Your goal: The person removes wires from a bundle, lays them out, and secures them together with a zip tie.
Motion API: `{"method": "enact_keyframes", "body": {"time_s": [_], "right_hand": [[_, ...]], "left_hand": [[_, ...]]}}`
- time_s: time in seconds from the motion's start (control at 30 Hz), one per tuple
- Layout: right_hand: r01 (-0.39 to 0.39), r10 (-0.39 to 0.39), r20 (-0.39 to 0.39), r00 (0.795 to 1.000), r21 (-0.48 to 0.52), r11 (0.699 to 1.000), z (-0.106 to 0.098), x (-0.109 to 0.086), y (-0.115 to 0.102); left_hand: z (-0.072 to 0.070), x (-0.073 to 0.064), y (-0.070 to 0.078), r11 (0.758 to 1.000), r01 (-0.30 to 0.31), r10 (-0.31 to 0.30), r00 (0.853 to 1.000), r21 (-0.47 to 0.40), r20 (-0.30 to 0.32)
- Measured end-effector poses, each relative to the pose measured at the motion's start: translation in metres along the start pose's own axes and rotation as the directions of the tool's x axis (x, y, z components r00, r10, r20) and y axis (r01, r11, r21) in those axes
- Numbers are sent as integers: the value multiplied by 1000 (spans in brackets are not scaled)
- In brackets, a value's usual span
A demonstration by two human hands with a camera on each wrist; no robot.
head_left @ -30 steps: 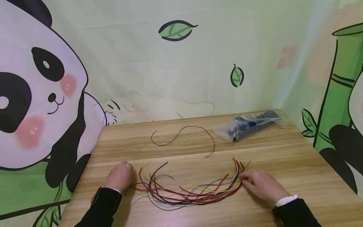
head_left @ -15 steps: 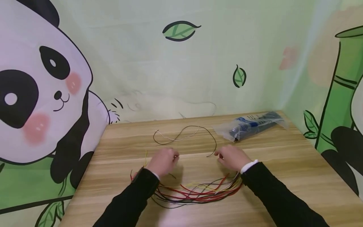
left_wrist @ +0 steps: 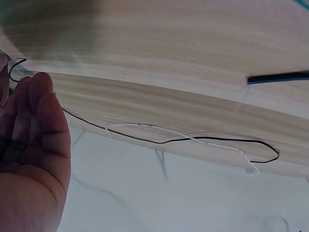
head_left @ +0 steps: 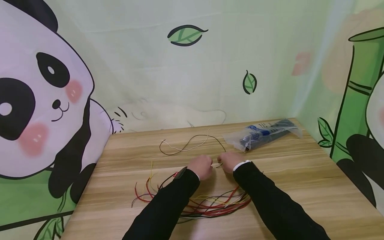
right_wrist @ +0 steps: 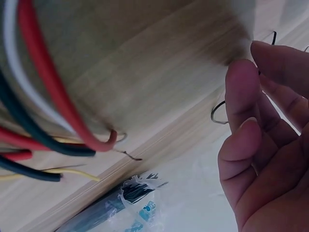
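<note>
A thin black wire (head_left: 194,137) lies in an S-curve across the table, a thin white wire (head_left: 195,146) crossing it. Over the black wire's right end is my right hand (head_left: 230,160), its fingers bent; in the right wrist view the black wire passes behind these fingers (right_wrist: 243,82), and whether they pinch it is unclear. My left hand (head_left: 201,166) hovers just left of it, fingers loosely curled, nothing seen in them. In the left wrist view, the left hand (left_wrist: 36,159) partly covers the black wire. Nearer me lies a bundle of red, black, yellow and white wires (head_left: 216,208), partly behind my sleeves.
At the back right of the wooden table (head_left: 300,186) lies a clear plastic bag (head_left: 261,133) with dark strands inside and blue print. A panda-printed cloth (head_left: 144,66) stands behind the table. The bundle's loose ends (head_left: 141,193) spread out on the left.
Both hands have left the ends of the wire bundle and moved inward and away from me, to the black wire's right end. The wires look unmoved.
</note>
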State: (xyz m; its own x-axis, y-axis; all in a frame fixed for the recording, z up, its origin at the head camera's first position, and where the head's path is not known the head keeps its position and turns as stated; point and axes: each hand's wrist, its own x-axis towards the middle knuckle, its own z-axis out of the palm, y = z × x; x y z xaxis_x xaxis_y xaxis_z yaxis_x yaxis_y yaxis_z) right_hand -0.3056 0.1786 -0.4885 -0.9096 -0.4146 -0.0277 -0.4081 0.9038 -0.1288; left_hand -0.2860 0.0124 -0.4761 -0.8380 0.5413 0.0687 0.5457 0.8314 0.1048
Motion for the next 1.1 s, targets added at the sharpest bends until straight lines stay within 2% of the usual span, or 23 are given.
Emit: {"method": "enact_keyframes", "body": {"time_s": [0.1,0.3,0.37,0.53,0.67,0.77,1.1], "right_hand": [[3,-3,-3,1000,5,1000,0,3,0],[19,-19,-24,1000,2,1000,-2,3,0],[27,-27,-44,999,3,1000,-1,4,0],[13,-12,-62,998,15,1000,1,6,0],[22,-20,-78,997,25,999,1,5,-1],[49,-47,-96,994,11,999,1,4,-1],[83,-73,-124,990,72,994,0,3,-6]], "left_hand": [[0,8,4,999,16,-17,1000,32,25],[9,20,16,998,-30,30,1000,57,1],[12,22,19,999,-21,22,1000,43,-14],[15,23,23,996,29,-24,998,88,-60],[16,24,21,989,38,-26,996,144,-85],[17,25,16,985,36,-24,997,168,-73],[17,23,5,985,-20,31,998,170,-62]]}}
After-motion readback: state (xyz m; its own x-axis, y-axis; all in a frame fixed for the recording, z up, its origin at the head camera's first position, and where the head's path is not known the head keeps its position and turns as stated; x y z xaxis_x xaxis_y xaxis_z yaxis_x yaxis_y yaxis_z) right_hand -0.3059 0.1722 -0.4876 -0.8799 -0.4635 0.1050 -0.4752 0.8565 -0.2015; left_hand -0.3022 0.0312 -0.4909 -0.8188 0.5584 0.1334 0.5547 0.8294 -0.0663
